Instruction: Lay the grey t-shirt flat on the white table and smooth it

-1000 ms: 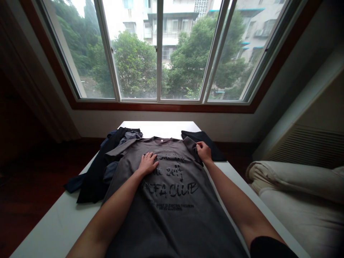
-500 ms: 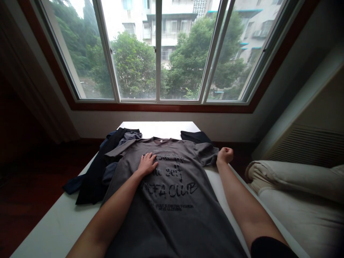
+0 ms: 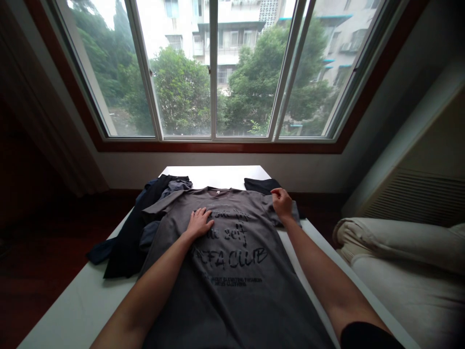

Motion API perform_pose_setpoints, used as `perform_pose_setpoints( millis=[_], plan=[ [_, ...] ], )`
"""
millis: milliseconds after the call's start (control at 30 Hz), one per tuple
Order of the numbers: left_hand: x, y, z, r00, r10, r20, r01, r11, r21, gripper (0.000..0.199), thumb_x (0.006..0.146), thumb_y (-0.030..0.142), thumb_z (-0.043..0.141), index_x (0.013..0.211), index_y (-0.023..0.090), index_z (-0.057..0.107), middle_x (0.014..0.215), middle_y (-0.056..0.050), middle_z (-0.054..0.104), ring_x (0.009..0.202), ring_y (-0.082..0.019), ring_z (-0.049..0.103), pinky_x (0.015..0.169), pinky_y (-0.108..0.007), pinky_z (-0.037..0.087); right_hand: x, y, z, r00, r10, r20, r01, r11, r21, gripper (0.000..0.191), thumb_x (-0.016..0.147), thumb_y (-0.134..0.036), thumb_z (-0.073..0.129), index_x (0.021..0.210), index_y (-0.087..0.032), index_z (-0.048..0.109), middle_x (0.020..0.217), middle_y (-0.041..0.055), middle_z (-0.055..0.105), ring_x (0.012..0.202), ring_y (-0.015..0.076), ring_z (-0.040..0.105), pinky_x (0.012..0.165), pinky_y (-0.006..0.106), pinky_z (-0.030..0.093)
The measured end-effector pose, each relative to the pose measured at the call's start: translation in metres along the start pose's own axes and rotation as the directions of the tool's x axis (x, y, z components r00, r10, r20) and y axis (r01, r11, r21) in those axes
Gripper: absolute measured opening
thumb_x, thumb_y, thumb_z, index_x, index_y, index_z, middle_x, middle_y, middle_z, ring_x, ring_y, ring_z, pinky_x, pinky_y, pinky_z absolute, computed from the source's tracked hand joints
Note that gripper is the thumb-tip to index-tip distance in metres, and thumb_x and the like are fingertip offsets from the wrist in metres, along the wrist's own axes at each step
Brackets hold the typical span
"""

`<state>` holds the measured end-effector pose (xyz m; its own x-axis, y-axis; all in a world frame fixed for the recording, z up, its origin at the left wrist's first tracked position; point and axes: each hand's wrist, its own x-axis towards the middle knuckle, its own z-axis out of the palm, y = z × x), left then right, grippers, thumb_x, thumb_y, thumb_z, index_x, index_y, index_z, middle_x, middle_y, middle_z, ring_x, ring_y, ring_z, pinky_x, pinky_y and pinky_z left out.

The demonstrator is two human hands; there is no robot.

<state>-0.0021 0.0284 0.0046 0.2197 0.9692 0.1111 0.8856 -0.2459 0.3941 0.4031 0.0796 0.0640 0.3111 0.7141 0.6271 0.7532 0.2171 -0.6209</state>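
A dark grey T-shirt (image 3: 236, 300) with black lettering lies spread face up, its collar toward the window. My left hand (image 3: 199, 223) rests flat on its chest, fingers spread over the print. My right hand (image 3: 282, 204) is over the shirt's right-side sleeve (image 3: 295, 213), fingers curled together near the sleeve's upper edge. Whether cloth is pinched in those fingers is hidden. The opposite sleeve (image 3: 160, 206) lies stretched out flat.
The white table (image 3: 58, 310) carries a heap of dark clothes (image 3: 127, 242) on the left. A folded dark garment (image 3: 259, 184) lies behind the shirt's right shoulder. Beyond the right table edge stands a pale cushioned seat (image 3: 407, 281); a window (image 3: 214, 72) is ahead.
My right hand has moved left, from the sleeve's outer end to above the sleeve. The sleeve now lies flatter and reaches past the hand. My left hand stays in place.
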Motion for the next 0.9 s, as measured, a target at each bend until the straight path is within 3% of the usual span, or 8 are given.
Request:
perform_pose_setpoints(
  millis=[67, 200, 300, 400, 533, 700, 767, 900],
  plan=[
    [0.005, 0.000, -0.002, 1.000, -0.022, -0.012, 0.021, 0.999, -0.044, 0.052, 0.097, 0.048, 0.057, 0.144, 0.028, 0.058, 0.162, -0.010, 0.044, 0.154, -0.032, 0.031, 0.127, -0.055, 0.017, -0.001, -0.009, 0.007, 0.988, 0.026, 0.150, -0.040, 0.995, 0.090, 0.025, 0.088, -0.031, 0.050, 0.100, -0.019, 0.069, 0.093, 0.0077, 0.072, 0.084, 0.0214, 0.065, 0.083, 0.031, 0.050],
    [0.025, -0.011, -0.016, 0.998, -0.069, -0.013, 0.066, 0.985, -0.158, 0.049, 0.095, 0.045, 0.059, 0.139, 0.024, 0.063, 0.146, -0.011, 0.061, 0.139, -0.030, 0.052, 0.119, -0.042, 0.037, -0.004, -0.024, 0.030, 0.911, 0.024, 0.412, -0.138, 0.959, 0.249, 0.027, 0.088, -0.034, 0.054, 0.106, -0.019, 0.069, 0.088, 0.0048, 0.073, 0.080, 0.0193, 0.067, 0.074, 0.027, 0.051],
    [0.048, -0.027, -0.032, 0.991, -0.134, -0.006, 0.127, 0.953, -0.276, 0.049, 0.096, 0.040, 0.057, 0.141, 0.020, 0.061, 0.128, -0.010, 0.072, 0.116, -0.025, 0.068, 0.101, -0.032, 0.051, -0.004, -0.035, 0.053, 0.833, 0.052, 0.551, -0.246, 0.926, 0.285, 0.024, 0.088, -0.029, 0.056, 0.106, -0.018, 0.068, 0.089, 0.0047, 0.072, 0.078, 0.0175, 0.067, 0.070, 0.024, 0.052],
    [0.072, -0.046, -0.047, 0.974, -0.225, -0.013, 0.202, 0.900, -0.386, 0.053, 0.099, 0.037, 0.054, 0.148, 0.017, 0.053, 0.114, -0.009, 0.075, 0.097, -0.022, 0.074, 0.085, -0.028, 0.056, 0.002, -0.047, 0.076, 0.734, 0.138, 0.665, -0.416, 0.866, 0.279, 0.024, 0.089, -0.024, 0.058, 0.111, -0.018, 0.064, 0.092, 0.0052, 0.072, 0.075, 0.0158, 0.067, 0.064, 0.022, 0.052],
    [0.100, -0.072, -0.062, 0.934, -0.357, -0.030, 0.296, 0.816, -0.496, 0.067, 0.098, 0.035, 0.057, 0.159, 0.020, 0.035, 0.111, -0.009, 0.073, 0.084, -0.017, 0.075, 0.072, -0.023, 0.055, 0.018, -0.062, 0.104, 0.635, 0.314, 0.706, -0.633, 0.735, 0.243, 0.029, 0.096, -0.024, 0.057, 0.125, -0.020, 0.054, 0.093, 0.0062, 0.071, 0.071, 0.0145, 0.067, 0.063, 0.023, 0.055],
    [0.124, -0.103, -0.070, 0.869, -0.494, 0.028, 0.411, 0.690, -0.596, 0.078, 0.098, 0.034, 0.059, 0.163, 0.019, 0.017, 0.105, -0.010, 0.072, 0.069, -0.015, 0.073, 0.062, -0.022, 0.055, 0.040, -0.075, 0.142, 0.585, 0.398, 0.707, -0.696, 0.693, 0.185, 0.034, 0.101, -0.030, 0.058, 0.132, -0.021, 0.046, 0.091, 0.0067, 0.072, 0.069, 0.0142, 0.068, 0.065, 0.025, 0.058],
    [0.132, -0.112, -0.073, 0.849, -0.524, 0.069, 0.449, 0.645, -0.618, 0.075, 0.099, 0.035, 0.059, 0.161, 0.019, 0.021, 0.100, -0.009, 0.072, 0.064, -0.014, 0.071, 0.060, -0.023, 0.056, 0.046, -0.077, 0.156, 0.544, 0.431, 0.720, -0.722, 0.678, 0.139, 0.039, 0.101, -0.035, 0.062, 0.132, -0.020, 0.046, 0.087, 0.0074, 0.072, 0.067, 0.0153, 0.069, 0.063, 0.026, 0.058],
    [0.149, -0.124, -0.078, 0.813, -0.556, 0.175, 0.530, 0.579, -0.619, 0.046, 0.101, 0.039, 0.062, 0.139, 0.015, 0.052, 0.093, -0.008, 0.071, 0.064, -0.014, 0.069, 0.060, -0.027, 0.058, 0.055, -0.077, 0.175, 0.456, 0.485, 0.746, -0.749, 0.662, 0.027, 0.039, 0.099, -0.041, 0.066, 0.123, -0.013, 0.052, 0.075, 0.0097, 0.070, 0.060, 0.0176, 0.067, 0.054, 0.025, 0.055]
  ],
)
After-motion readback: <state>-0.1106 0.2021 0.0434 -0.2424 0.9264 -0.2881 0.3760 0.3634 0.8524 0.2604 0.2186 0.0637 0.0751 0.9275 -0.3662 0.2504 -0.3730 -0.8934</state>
